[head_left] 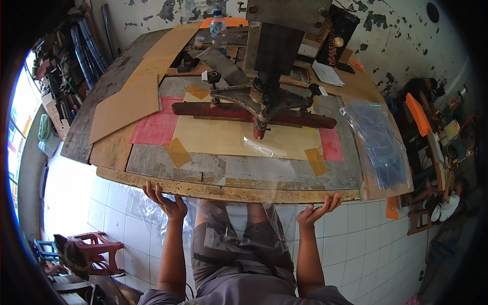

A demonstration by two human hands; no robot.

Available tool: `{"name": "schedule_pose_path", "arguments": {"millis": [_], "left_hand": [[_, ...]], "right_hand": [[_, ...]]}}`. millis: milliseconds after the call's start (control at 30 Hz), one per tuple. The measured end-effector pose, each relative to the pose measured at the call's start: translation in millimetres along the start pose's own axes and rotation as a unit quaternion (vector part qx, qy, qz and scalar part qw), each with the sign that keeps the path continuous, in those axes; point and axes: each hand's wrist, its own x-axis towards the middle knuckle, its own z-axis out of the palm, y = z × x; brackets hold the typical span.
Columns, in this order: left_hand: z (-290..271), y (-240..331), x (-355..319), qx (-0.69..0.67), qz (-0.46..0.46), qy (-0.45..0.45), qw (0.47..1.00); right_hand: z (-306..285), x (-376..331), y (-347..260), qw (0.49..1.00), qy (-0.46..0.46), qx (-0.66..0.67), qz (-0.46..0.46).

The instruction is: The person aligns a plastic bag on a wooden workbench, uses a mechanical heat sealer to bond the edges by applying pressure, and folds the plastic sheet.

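Both hands touch the wooden front edge [223, 192] of a large board set under a press. My left hand [169, 205] rests against it left of the middle, fingers spread. My right hand [317, 209] is at the right part of the edge, fingers stretched out. Neither appears to be wrapped round it. On the board's grey plate [213, 168] lies a cream sheet [213, 137] with pink pieces [155, 123] at its sides and amber tape [178, 152]. Clear plastic film [263, 147] lies on it. Above hangs the press's dark red bar [300, 118].
Brown cardboard [127, 104] lies at left on the worktable, clear plastic sheets [376, 142] at right. A water bottle [218, 25] stands behind. Clear film [173, 218] hangs below the front edge. A red stool [99, 251] is at lower left; people [450, 206] are at right.
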Motion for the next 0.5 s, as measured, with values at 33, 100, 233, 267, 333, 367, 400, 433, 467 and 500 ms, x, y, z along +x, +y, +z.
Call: {"name": "schedule_pose_path", "arguments": {"millis": [33, 100, 233, 267, 333, 367, 400, 433, 467, 500], "left_hand": [[0.0, 0.0, 0.1, 0.000, 0.000, 0.000, 1.000], [-0.2, 0.1, 0.1, 0.000, 0.001, 0.001, 1.000], [-1.5, 1.5, 1.8, 0.000, 0.007, -0.001, 1.000], [-1.6, 2.2, 2.7, -0.002, 0.009, 0.000, 1.000], [-2.2, 3.2, 3.9, -0.004, 0.011, 0.001, 1.000], [-1.9, 3.3, 3.3, -0.004, 0.010, 0.000, 1.000], [-1.7, 3.3, 3.7, -0.003, 0.010, 0.000, 1.000], [-1.7, 3.7, 4.0, -0.007, 0.007, 0.001, 1.000], [-1.8, 4.3, 4.3, -0.011, 0.005, 0.003, 1.000], [-1.7, 5.2, 4.4, -0.015, 0.002, 0.005, 1.000]], "right_hand": [[0.2, -0.3, 0.3, 1.000, 0.000, 0.000, 0.000], [1.5, -1.2, 0.0, 1.000, 0.008, 0.004, 0.008], [-0.3, -1.0, -0.2, 1.000, 0.001, 0.000, 0.003], [-0.9, -1.0, -0.8, 1.000, -0.001, 0.000, 0.004], [-1.0, -0.9, -1.1, 1.000, -0.002, 0.000, 0.006], [-1.8, -1.2, -1.3, 1.000, -0.005, 0.000, 0.008], [-2.2, -0.5, -2.0, 1.000, -0.006, 0.001, 0.009], [-3.1, -0.1, -2.7, 1.000, -0.008, 0.002, 0.010], [-4.0, -0.2, -4.0, 1.000, -0.007, 0.004, 0.016], [-4.7, 1.2, -5.8, 1.000, -0.007, 0.007, 0.021]]}}
